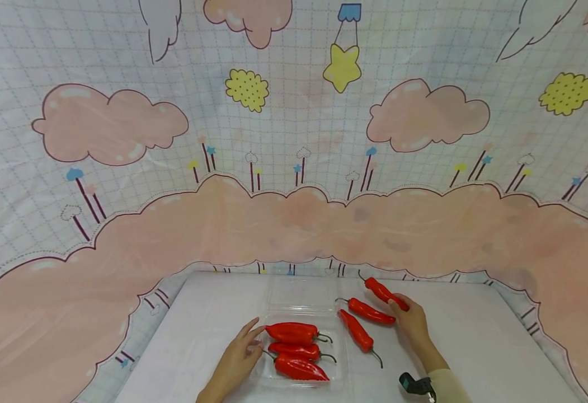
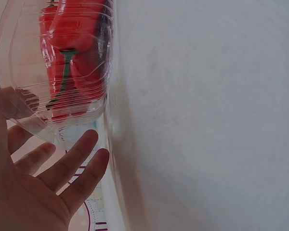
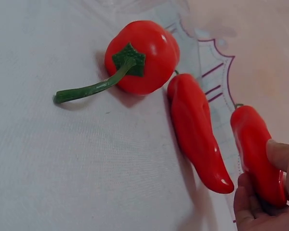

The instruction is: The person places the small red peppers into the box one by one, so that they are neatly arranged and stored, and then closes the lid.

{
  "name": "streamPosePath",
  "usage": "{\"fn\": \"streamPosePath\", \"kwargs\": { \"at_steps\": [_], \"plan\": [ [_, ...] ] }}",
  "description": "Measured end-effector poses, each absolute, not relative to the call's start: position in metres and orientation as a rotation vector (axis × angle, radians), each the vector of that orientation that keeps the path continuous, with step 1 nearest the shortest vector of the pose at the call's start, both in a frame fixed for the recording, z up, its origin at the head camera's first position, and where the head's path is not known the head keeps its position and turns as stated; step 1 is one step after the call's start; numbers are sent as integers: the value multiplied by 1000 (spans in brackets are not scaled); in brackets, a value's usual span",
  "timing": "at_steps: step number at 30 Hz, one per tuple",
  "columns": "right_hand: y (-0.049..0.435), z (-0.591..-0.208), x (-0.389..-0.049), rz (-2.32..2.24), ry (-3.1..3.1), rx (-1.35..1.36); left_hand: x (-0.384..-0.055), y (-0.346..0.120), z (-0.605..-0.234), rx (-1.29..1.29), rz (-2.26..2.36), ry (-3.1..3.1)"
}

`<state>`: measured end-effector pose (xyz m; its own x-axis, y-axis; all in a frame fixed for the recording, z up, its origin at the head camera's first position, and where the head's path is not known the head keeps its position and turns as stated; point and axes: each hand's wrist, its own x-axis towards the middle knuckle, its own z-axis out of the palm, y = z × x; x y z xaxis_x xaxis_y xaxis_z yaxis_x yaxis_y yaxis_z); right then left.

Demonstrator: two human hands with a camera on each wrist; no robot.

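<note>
In the head view, a clear plastic box (image 1: 341,369) holds three red chili peppers (image 1: 299,368), and its lid (image 1: 301,294) lies folded back behind it. My left hand (image 1: 236,356) is at the box's left side, fingers spread and loosely bent. The left wrist view shows part of that hand through the clear plastic; whether it presses the wall I cannot tell. My right hand (image 1: 412,322) pinches a red chili pepper (image 3: 253,139) between thumb and fingers, its green stem pointing away. Two more peppers, a middle one (image 1: 371,312) and a nearer one (image 1: 358,331), lie on the table beside the box.
The white tabletop (image 1: 188,313) ends at the back against a patterned cloth (image 1: 324,224) with clouds and stars. A small black device (image 1: 417,386) sits by the right wrist at the lower edge of the head view.
</note>
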<state>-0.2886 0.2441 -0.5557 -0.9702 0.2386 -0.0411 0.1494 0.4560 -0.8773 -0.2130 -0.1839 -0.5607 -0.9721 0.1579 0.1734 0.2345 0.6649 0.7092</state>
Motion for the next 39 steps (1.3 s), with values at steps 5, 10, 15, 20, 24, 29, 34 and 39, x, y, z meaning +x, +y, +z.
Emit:
{"fn": "streamPosePath", "kwargs": {
  "at_steps": [5, 10, 15, 20, 24, 29, 34, 39],
  "plan": [
    [244, -552, -286, 1554, -2584, -335, -213, -184, -561, -331, -1204, -2770],
    [244, -548, -284, 1547, -2572, -311, -212, -183, -562, -323, -1208, -2750],
    [244, -543, -280, 1525, -2565, -297, -212, -183, -562, -339, -1205, -2734],
    [244, -536, -274, 1527, -2566, -296, -212, -183, -561, -323, -1204, -2756],
    [243, -529, -269, 1556, -2567, -304, -212, -183, -560, -325, -1198, -2763],
    [239, -521, -263, 1573, -2559, -303, -211, -182, -560, -321, -1209, -2757],
    [235, -514, -258, 1574, -2555, -299, -211, -182, -560, -333, -1205, -2747],
    [232, -507, -253, 1606, -2551, -295, -211, -182, -560, -338, -1203, -2740]
  ]
}}
